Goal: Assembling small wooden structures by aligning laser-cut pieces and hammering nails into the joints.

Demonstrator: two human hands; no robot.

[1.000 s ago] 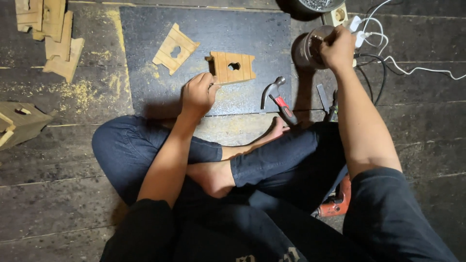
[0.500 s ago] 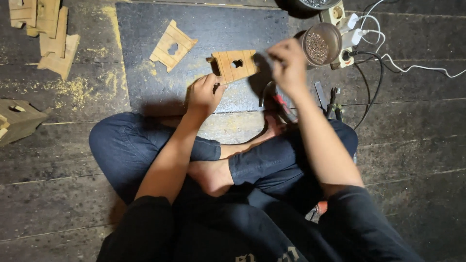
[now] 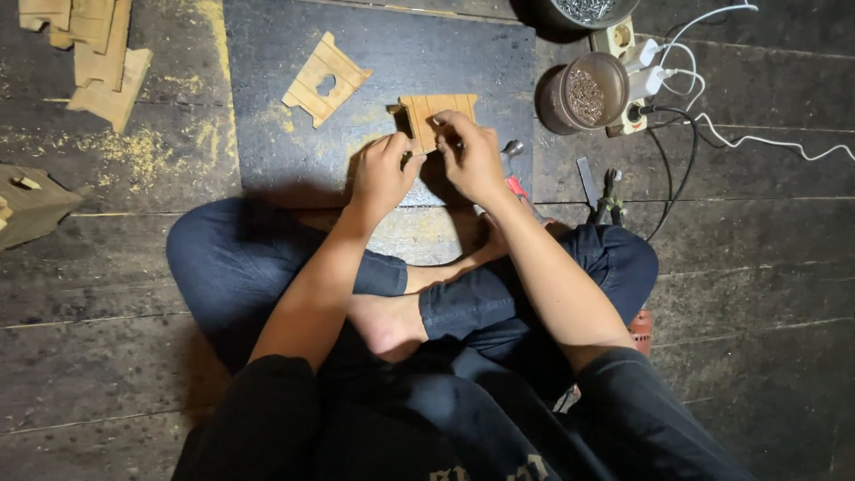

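I sit cross-legged on a dark plank floor with a dark work mat (image 3: 267, 134) in front of me. Both hands meet on a small slatted wooden panel (image 3: 435, 110) lying on the mat. My left hand (image 3: 383, 174) presses its near left corner. My right hand (image 3: 470, 156) covers its lower right part with fingertips pinched on it; whether it holds something small there is hidden. A second slatted panel with a cut-out hole (image 3: 325, 78) lies apart on the mat to the left. A red-handled hammer (image 3: 515, 169) lies just right of my right hand.
A round tin of small nails (image 3: 588, 93) and another container (image 3: 583, 11) stand at the back right beside a power strip (image 3: 628, 53) with white cables. Pliers (image 3: 610, 198) lie by my right knee. Wood offcuts (image 3: 93, 53) are stacked far left, a small wooden house (image 3: 31, 203) at the left edge.
My right hand has come away from the nail tin at the back right and down onto the wooden panel. My left hand slid up to the panel's corner.
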